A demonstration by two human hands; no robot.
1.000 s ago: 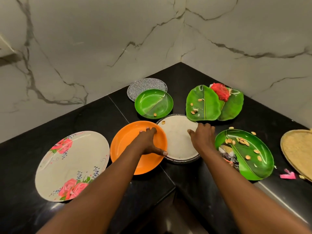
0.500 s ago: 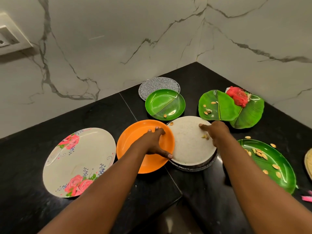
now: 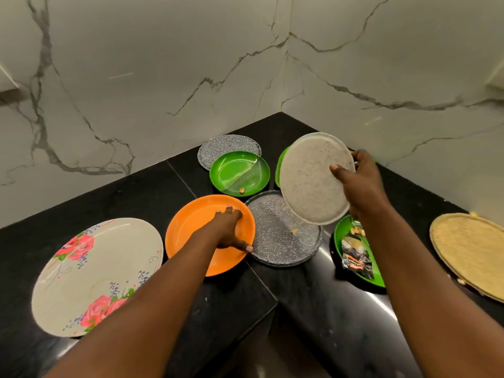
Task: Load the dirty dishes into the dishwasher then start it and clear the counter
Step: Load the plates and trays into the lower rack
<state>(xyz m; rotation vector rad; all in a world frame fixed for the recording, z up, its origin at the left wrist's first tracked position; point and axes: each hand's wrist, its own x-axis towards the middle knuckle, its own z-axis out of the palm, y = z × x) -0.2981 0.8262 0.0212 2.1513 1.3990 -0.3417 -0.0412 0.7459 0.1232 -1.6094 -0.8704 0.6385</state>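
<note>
My right hand [image 3: 360, 181] grips the right rim of a pale speckled plate [image 3: 313, 178] and holds it tilted above the counter. Under it lies a grey speckled plate [image 3: 275, 236] with a crumb on it. My left hand [image 3: 227, 230] rests on the right side of the orange plate [image 3: 191, 227], thumb at its rim beside the grey plate. A round green plate [image 3: 237, 173] sits behind, partly over another grey speckled plate [image 3: 226, 145]. A large floral plate [image 3: 90, 274] lies at the left.
The black counter [image 3: 131, 203] runs into a corner of marble walls. A green leaf plate [image 3: 354, 252] with a wrapper and scraps lies under my right forearm. A tan woven mat [image 3: 471, 249] is at the far right. The counter's front edge notches inward below the plates.
My right hand has lifted the pale plate off the grey speckled plate and tilted it up to the right. My left hand has stayed on the orange plate.
</note>
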